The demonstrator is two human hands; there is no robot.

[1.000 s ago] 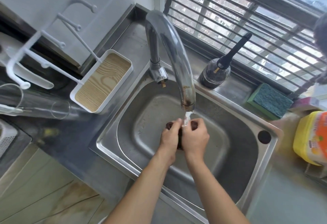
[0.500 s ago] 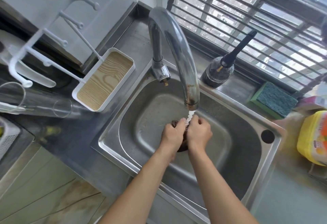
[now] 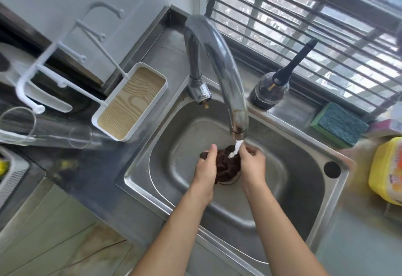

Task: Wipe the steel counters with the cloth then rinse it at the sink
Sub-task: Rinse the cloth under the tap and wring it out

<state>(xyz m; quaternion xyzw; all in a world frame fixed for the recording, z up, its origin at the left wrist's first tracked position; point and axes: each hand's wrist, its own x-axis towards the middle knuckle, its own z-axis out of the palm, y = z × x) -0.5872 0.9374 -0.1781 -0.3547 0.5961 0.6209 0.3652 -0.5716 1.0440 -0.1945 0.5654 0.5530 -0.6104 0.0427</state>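
A dark brown cloth [image 3: 227, 164], bunched and wet, hangs between my two hands over the drain of the steel sink [image 3: 282, 193]. My left hand [image 3: 205, 171] grips its left side, thumb up. My right hand [image 3: 252, 166] grips its right side. Water runs from the curved steel tap [image 3: 219, 58] onto the top of the cloth. The steel counter [image 3: 87, 173] stretches away to the left of the sink.
A white tray with a wood-grain base [image 3: 132, 103] and a white rack stand left of the tap. A dark bottle [image 3: 270, 92] and a green-blue sponge [image 3: 339, 124] sit on the ledge under the barred window. A yellow container [image 3: 386, 171] is at the right. Glasses [image 3: 43, 129] lie at the left.
My hands have moved slightly apart, so more of the brown cloth shows between them under the running water. The view has shifted a little.
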